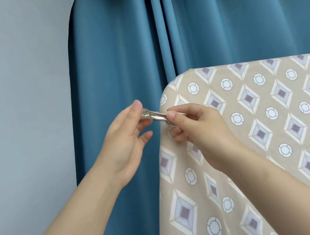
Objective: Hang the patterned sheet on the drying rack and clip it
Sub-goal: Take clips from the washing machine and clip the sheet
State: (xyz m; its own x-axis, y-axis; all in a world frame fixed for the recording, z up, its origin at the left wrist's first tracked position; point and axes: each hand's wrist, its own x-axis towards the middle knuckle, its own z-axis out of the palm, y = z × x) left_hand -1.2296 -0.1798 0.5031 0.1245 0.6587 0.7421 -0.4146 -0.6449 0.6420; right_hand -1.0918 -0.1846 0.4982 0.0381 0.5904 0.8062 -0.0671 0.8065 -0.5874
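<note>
A beige sheet (256, 141) printed with diamonds and circles hangs over the drying rack, which is hidden under the cloth. A shiny metal clip (155, 115) lies level at the sheet's upper left edge. My left hand (127, 140) pinches the clip's left end between thumb and fingers. My right hand (199, 130) pinches its right end against the sheet's edge. Whether the clip's jaws bite the cloth is hidden by my fingers.
A blue curtain (156, 35) hangs in folds right behind the sheet. A pale grey wall (13, 100) fills the left side.
</note>
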